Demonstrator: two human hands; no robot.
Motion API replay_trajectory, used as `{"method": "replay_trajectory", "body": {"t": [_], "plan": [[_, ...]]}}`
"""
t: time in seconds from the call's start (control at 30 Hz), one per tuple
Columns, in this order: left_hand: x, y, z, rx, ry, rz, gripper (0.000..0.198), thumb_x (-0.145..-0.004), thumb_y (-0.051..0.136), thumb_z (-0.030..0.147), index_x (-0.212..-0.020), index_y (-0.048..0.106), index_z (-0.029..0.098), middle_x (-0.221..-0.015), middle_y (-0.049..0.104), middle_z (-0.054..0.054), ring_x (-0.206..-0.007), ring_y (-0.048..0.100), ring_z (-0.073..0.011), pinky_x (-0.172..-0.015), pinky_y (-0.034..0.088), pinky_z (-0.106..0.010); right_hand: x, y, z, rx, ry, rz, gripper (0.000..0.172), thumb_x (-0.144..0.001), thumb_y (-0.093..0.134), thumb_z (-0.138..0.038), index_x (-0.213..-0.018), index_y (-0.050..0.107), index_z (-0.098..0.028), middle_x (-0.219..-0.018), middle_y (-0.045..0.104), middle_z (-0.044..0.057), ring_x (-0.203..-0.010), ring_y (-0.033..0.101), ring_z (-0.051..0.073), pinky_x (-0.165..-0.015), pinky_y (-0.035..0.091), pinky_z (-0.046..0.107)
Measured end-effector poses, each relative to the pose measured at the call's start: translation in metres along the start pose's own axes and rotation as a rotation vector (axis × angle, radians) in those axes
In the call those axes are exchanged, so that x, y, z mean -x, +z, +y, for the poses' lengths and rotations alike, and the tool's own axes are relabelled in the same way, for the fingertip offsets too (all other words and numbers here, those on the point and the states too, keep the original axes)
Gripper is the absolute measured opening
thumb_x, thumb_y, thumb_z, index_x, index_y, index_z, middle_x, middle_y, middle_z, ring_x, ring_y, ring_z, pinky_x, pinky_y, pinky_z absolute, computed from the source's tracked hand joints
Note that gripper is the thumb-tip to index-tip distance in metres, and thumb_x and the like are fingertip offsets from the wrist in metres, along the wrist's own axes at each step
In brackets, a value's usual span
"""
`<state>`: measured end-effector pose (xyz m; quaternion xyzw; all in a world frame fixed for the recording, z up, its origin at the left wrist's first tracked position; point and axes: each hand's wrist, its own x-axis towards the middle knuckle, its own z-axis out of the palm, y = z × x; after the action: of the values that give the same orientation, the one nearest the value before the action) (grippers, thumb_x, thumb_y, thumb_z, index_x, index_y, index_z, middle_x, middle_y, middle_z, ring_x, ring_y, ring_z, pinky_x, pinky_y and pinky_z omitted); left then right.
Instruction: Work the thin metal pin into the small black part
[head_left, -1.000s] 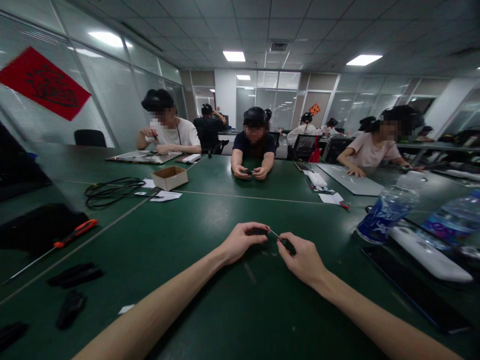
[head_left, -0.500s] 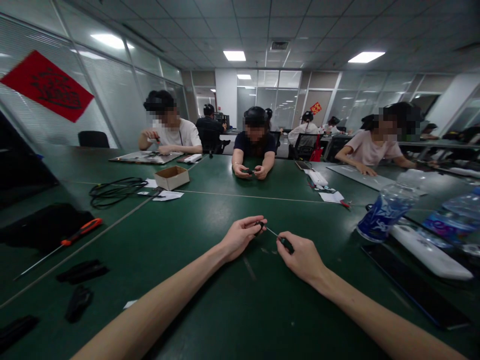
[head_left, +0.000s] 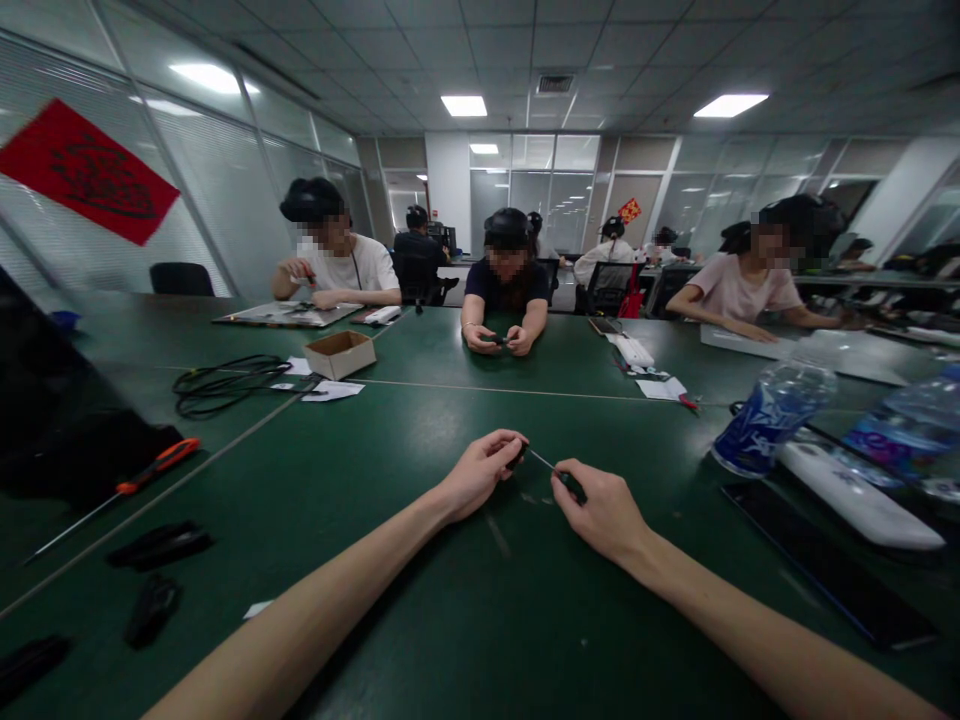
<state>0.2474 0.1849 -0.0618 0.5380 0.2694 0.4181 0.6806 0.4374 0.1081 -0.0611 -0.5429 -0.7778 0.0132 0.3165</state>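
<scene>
My right hand (head_left: 602, 503) is closed round the dark handle of a small screwdriver (head_left: 573, 487), whose thin metal shaft points up and left. Between the fingers of my left hand (head_left: 486, 472) is a small black part (head_left: 517, 456), mostly covered by the fingers. The screwdriver's tip ends at this part or right beside it; which of the two is too small to tell. Both hands are just above the green table (head_left: 420, 610). Several black pieces lie at the left, among them one long black piece (head_left: 160, 545) and a shorter black piece (head_left: 152, 610).
An orange-handled screwdriver (head_left: 159, 466) lies at the left, with a coiled black cable (head_left: 225, 387) and small cardboard box (head_left: 340, 355) beyond. At the right are a water bottle (head_left: 772, 418), a dark phone (head_left: 825, 562) and a white device (head_left: 862, 492). Co-workers sit across the table.
My left fingers have closed further over the black part; my right hand has barely moved. The co-worker at the right has tilted or lifted a flat grey panel. The view has shifted slightly.
</scene>
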Motion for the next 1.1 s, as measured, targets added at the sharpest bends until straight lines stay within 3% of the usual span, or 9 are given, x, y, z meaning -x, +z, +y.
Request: {"method": "replay_trajectory", "body": {"t": [0.13, 0.47, 1.1], "plan": [[0.0022, 0.0023, 0.0011, -0.034, -0.022, -0.038, 0.035, -0.077, 0.06, 0.047, -0.092, 0.056, 0.015, -0.074, 0.05, 0.0, -0.065, 0.045, -0.008, -0.053, 0.031, -0.016, -0.0003, -0.0011, -0.0005, 0.001, 0.001, 0.002, 0.019, -0.092, 0.044, -0.028, -0.097, 0.059, -0.018, -0.076, 0.063, 0.002, -0.06, 0.058, 0.013, -0.057, 0.046, 0.025], [0.0021, 0.0002, 0.0009, 0.062, -0.007, -0.067, 0.023, -0.081, 0.057, 0.039, -0.085, 0.05, 0.017, -0.064, 0.041, 0.003, -0.053, 0.038, -0.0052, -0.048, 0.026, -0.016, -0.0001, -0.0009, 0.0006, -0.042, -0.013, -0.038, 0.019, -0.092, 0.043, -0.028, -0.1, 0.059, -0.018, -0.078, 0.063, 0.003, -0.06, 0.057, 0.012, -0.056, 0.047, 0.025], [0.0006, -0.0001, -0.001, 0.104, 0.008, -0.051, 0.02, -0.082, 0.056, 0.036, -0.086, 0.049, 0.018, -0.061, 0.039, 0.004, -0.049, 0.036, -0.0046, -0.046, 0.024, -0.016, 0.0004, 0.0, 0.0005, -0.033, -0.028, -0.087, 0.018, -0.092, 0.045, -0.028, -0.101, 0.058, -0.019, -0.082, 0.063, 0.003, -0.065, 0.058, 0.013, -0.062, 0.049, 0.026]]}}
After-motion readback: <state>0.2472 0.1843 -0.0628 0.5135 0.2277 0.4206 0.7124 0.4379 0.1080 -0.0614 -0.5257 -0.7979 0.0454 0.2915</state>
